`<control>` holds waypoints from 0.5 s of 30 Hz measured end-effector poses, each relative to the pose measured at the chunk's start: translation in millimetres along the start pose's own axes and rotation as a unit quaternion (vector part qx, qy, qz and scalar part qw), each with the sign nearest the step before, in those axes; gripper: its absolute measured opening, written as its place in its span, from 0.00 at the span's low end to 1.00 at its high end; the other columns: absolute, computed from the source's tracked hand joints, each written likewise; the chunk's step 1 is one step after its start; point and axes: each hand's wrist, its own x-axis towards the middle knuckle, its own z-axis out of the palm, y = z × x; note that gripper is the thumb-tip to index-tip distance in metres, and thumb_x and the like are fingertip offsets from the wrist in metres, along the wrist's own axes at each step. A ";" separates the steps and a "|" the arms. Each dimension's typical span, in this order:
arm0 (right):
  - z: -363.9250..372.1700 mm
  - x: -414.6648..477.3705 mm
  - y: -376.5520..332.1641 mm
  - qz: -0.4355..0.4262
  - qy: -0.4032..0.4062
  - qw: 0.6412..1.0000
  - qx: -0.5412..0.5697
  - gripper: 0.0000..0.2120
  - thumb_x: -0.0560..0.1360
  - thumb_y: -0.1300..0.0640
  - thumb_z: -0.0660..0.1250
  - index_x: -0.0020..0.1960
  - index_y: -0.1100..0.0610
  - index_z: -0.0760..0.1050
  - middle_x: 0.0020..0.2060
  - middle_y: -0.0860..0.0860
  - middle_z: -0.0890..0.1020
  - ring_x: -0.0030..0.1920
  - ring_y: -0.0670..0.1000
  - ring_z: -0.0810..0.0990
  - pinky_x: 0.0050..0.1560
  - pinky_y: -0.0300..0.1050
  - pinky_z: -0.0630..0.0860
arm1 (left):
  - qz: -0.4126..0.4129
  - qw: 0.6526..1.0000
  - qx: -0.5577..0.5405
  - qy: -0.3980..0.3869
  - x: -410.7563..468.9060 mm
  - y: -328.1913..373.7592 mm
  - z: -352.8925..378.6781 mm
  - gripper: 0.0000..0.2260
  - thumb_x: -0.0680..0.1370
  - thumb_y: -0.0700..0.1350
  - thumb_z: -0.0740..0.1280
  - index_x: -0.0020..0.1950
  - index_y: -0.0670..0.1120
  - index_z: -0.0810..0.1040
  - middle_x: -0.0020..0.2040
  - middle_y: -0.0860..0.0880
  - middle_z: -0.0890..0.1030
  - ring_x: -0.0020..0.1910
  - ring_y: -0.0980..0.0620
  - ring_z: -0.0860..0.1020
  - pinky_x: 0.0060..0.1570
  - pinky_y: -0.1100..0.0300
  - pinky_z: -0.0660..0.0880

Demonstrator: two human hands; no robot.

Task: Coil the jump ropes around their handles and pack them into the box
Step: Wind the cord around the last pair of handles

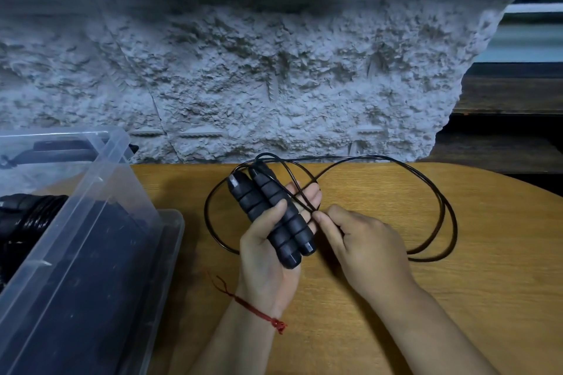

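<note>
2 handles (pixel 259 198) parallel; tips twd far-left

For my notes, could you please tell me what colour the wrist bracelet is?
The bracelet is red; head view shows it.

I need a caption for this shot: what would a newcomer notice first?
The two black handles lie side by side in the left hand, mid-frame above the table. Beside them the right hand pinches the thin black cord, which sprawls in loose loops to the right. At the left stands a clear box with a coiled rope already inside.
</note>
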 end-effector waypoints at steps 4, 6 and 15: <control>-1.1 -4.0 -5.5 -0.033 -0.042 0.998 0.045 0.17 0.86 0.37 0.54 0.47 0.44 0.75 0.33 0.41 0.80 0.32 0.45 0.78 0.29 0.46 0.71 | 0.033 0.999 -0.010 0.010 1.4 -0.4 -1.1 0.19 0.76 0.42 0.67 0.66 0.36 0.78 0.48 0.39 0.82 0.52 0.43 0.84 0.65 0.45 0.77; -2.1 -4.3 -6.5 -0.037 -0.055 0.995 0.068 0.16 0.87 0.37 0.54 0.50 0.43 0.76 0.34 0.40 0.81 0.33 0.44 0.79 0.30 0.45 0.74 | 0.039 0.999 -0.009 0.006 1.6 0.6 -2.3 0.17 0.77 0.42 0.68 0.64 0.38 0.79 0.45 0.42 0.79 0.46 0.46 0.82 0.59 0.47 0.81; -13.0 -3.2 8.8 -0.047 -0.163 0.973 0.159 0.21 0.83 0.35 0.60 0.39 0.47 0.68 0.28 0.45 0.73 0.30 0.48 0.75 0.31 0.43 0.66 | 0.050 0.999 -0.006 -0.019 6.8 15.9 -12.4 0.15 0.75 0.40 0.66 0.61 0.42 0.79 0.47 0.45 0.79 0.45 0.47 0.78 0.47 0.50 0.79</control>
